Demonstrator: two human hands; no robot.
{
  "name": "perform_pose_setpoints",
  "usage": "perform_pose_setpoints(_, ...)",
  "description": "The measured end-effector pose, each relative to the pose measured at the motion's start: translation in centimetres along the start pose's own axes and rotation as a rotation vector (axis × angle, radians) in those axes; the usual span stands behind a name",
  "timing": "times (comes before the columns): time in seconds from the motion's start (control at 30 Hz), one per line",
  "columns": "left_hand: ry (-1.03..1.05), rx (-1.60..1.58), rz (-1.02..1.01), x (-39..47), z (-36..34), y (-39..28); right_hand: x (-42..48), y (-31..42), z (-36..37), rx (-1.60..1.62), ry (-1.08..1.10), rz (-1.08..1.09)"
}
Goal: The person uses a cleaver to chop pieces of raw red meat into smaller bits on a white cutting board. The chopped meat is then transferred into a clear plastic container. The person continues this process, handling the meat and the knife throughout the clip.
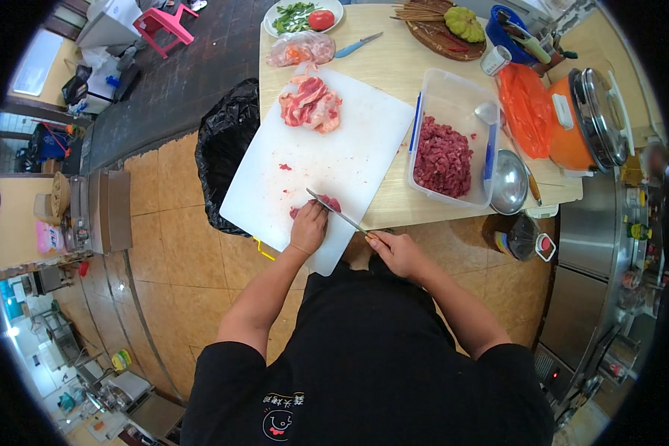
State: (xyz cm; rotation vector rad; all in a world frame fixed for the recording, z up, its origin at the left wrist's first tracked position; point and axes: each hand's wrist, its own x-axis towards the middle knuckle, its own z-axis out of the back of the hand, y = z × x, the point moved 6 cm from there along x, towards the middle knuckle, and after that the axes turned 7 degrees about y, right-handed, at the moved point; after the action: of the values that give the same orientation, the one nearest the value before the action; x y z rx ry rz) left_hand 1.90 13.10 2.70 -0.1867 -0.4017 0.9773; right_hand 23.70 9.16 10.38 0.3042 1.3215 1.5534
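Observation:
My right hand (397,253) grips the wooden handle of a kitchen knife (337,212), its blade slanting up and left across a piece of red meat (330,203). My left hand (309,227) presses on that meat beside the blade, covering part of it. Both rest over the near end of a white cutting board (362,139), set askew on the table. Fatty meat trimmings (311,106) are heaped at the board's far end. To the right, a clear plastic container (451,92) with blue clips holds diced red meat (441,159).
A black-lined bin (228,150) stands left of the wooden table (393,50). Behind the board are a bagged item (301,49), a blue-handled knife (358,45) and a plate (270,17) of greens and tomato. Rightward sit a metal bowl (509,181) and an orange pot (568,125).

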Motion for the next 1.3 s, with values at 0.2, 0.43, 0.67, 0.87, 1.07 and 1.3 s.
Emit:
perform_pose_setpoints(0.2,0.007,-0.031,0.020,0.3,0.3,0.0,-1.2,-0.5,0.3,-0.021,0.022,-0.033)
perform_pose_setpoints(0.43,0.036,-0.085,0.021,0.0,-0.3,0.2,2.2,-0.5,-1.0,-0.049,0.033,-0.052)
perform_pose_setpoints(0.67,0.034,-0.161,-0.005,-1.4,1.5,-0.1,2.7,-3.5,-0.1,0.101,0.071,-0.013)
perform_pose_setpoints(0.87,0.084,-0.129,0.105,0.7,1.8,0.6,1.5,-1.9,0.6,0.008,-0.143,0.165)
perform_pose_setpoints(1.07,0.162,-0.271,0.201,1.3,1.9,1.1,0.9,-2.0,0.5,0.015,-0.079,0.007)
perform_pose_setpoints(1.3,-0.333,-1.379,0.886,0.4,0.5,5.9,0.8,-3.0,-1.4,0.813,0.162,-0.232)
